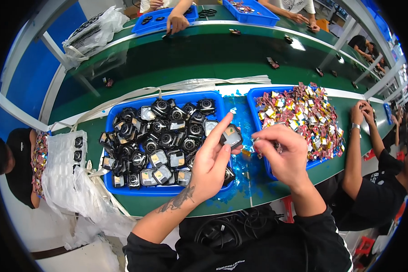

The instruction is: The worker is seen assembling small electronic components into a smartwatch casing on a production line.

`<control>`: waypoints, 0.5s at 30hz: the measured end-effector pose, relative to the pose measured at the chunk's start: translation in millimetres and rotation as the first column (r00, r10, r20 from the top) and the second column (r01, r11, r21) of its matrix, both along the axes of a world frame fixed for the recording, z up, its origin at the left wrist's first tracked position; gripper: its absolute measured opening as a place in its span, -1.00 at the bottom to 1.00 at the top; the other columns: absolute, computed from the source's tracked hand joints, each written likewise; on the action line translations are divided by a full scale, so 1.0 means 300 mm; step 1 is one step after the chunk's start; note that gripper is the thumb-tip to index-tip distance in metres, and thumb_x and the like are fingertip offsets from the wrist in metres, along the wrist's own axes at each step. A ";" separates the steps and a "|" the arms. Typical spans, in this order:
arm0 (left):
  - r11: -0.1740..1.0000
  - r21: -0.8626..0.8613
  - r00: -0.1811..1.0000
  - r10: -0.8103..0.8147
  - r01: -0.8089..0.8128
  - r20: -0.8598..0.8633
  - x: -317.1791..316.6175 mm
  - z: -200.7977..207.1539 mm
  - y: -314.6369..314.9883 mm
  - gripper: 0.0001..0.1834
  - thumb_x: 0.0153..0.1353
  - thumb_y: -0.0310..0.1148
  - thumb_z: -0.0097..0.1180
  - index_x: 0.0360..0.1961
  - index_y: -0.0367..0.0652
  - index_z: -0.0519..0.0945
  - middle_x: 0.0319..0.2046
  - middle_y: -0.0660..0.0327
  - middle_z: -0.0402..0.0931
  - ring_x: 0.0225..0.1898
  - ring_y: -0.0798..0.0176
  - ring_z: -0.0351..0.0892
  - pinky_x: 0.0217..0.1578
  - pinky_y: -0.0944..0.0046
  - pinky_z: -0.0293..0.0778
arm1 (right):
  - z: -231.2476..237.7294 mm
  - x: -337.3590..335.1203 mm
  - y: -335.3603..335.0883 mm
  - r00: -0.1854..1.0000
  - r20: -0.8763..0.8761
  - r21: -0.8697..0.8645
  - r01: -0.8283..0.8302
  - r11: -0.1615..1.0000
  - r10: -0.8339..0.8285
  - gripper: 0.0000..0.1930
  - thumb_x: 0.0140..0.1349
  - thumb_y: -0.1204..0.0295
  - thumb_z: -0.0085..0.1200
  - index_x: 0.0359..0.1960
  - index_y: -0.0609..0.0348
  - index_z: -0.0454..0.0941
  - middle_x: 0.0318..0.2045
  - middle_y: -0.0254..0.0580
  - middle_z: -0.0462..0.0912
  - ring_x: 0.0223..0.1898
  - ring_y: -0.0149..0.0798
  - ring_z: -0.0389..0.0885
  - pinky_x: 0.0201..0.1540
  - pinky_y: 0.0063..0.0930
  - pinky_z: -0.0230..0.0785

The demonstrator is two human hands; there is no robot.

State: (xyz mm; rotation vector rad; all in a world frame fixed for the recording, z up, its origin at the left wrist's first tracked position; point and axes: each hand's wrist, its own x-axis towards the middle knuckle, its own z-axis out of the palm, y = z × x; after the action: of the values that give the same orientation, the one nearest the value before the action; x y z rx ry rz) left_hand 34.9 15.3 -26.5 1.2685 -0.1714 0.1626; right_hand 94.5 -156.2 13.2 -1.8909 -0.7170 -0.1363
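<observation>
My left hand (211, 158) holds a dark smartwatch case (231, 136) between thumb and fingers, its grey inner face with a tan patch turned up. The index finger points away from me, and a small white scrap (233, 110) shows at its tip. Just to the right, my right hand (283, 152) is closed in a pinch, apart from the case. What its fingertips hold, if anything, is too small to make out. Under my left hand stands a blue tray (136, 187) heaped with black watch cases (152, 146), some showing round sensor backs.
A second blue tray (269, 168) holds a heap of small red, yellow and white parts (299, 120). Blue film scraps (245, 177) litter the gap between trays. Beyond runs a green conveyor belt (204, 54) with scattered parts. White plastic trays (65, 158) lie left; co-workers sit around.
</observation>
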 end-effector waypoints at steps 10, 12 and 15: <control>0.990 -0.132 0.997 0.033 -0.042 -0.067 -0.008 -0.018 -0.038 -0.46 0.35 -0.66 -0.16 0.35 -0.34 0.14 0.20 -0.03 0.35 0.21 0.22 0.39 0.23 0.21 0.33 | 0.005 -0.014 0.072 0.960 0.277 -0.167 0.002 0.986 0.045 -0.83 0.03 0.66 0.22 -0.30 0.24 0.65 -0.43 -0.12 0.63 -0.39 -0.10 0.64 -0.35 -0.33 0.48; 0.990 -0.137 0.998 0.034 -0.041 -0.053 -0.009 -0.019 -0.038 -0.49 0.35 -0.64 -0.13 0.32 -0.41 0.17 0.19 -0.05 0.36 0.22 0.17 0.40 0.22 0.18 0.37 | 0.011 -0.018 0.079 0.968 0.250 -0.141 0.003 0.990 0.033 -0.84 0.03 0.66 0.23 -0.32 0.24 0.64 -0.44 -0.12 0.63 -0.41 -0.12 0.64 -0.35 -0.34 0.48; 0.987 -0.156 0.999 0.017 -0.025 -0.050 -0.010 -0.002 -0.039 -0.48 0.35 -0.64 -0.12 0.32 -0.42 0.15 0.20 -0.08 0.35 0.20 0.16 0.42 0.22 0.19 0.37 | 0.018 -0.029 0.079 0.995 0.103 -0.102 0.007 0.995 0.004 -0.87 0.02 0.65 0.24 -0.35 0.25 0.63 -0.45 -0.13 0.65 -0.44 -0.14 0.64 -0.35 -0.36 0.47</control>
State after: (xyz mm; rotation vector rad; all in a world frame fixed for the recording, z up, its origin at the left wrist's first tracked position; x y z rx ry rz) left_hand 31.9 3.7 -27.2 1.1169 -0.1018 0.1604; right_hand 85.9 -132.5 18.8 -1.9937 -0.8059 -0.2033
